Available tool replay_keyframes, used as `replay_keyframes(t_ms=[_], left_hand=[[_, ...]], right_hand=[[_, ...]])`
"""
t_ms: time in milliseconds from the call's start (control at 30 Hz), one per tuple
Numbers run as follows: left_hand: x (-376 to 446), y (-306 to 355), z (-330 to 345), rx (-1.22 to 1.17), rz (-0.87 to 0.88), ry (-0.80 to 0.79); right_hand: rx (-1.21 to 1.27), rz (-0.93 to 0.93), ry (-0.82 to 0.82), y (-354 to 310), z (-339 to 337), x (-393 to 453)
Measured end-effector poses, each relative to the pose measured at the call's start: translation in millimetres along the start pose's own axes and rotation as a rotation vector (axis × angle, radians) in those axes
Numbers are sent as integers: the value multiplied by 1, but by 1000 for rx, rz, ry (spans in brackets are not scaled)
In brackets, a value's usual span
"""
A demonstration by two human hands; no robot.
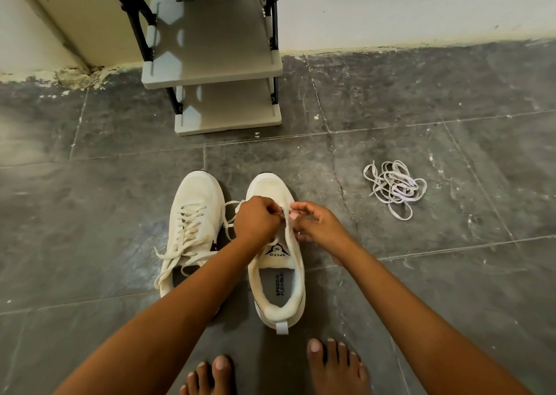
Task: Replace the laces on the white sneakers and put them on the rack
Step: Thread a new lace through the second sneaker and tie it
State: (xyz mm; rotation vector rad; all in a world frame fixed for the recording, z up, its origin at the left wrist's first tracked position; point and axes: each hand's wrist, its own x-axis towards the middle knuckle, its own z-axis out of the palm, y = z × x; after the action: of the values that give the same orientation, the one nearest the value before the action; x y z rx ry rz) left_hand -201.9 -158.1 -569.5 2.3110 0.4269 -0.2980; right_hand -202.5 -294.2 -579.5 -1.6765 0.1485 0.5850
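Right now both hands meet over the lace area of the right sneaker (275, 259), which stands on the grey tiled floor (90, 214) at about six o'clock from the rack (216, 63), toe pointing toward it. The left hand (255, 220) has its fingers curled in, pinching a strand of the lace (230, 214) that loops out toward nine o'clock; the right hand (319, 226) pinches at the eyelets with thumb and forefinger, its other fingers loosely bent (exactly which strand it grasps is hidden by the fingers). Just beside this shoe, at nine o'clock, the left sneaker (192, 226) stands fully laced, its lace ends trailing loose on the floor. At about two o'clock from the pair, well apart, lies a tangled bundle of white laces (394, 187). Bare toes (334, 361) show at the bottom edge, close behind the right sneaker's heel.
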Motion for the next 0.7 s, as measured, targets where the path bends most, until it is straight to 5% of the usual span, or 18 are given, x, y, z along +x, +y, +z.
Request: replay_keyframes(t_ms=[267, 467, 700], left_hand=[[-6, 4, 4, -200, -161, 125], [-10, 4, -9, -222, -34, -94], [-10, -21, -44, 229, 118, -66]], right_hand=[[-53, -31, 58, 3, 6, 6], [-215, -84, 279, -1, 16, 19], [-160, -89, 348, -18, 25, 14]])
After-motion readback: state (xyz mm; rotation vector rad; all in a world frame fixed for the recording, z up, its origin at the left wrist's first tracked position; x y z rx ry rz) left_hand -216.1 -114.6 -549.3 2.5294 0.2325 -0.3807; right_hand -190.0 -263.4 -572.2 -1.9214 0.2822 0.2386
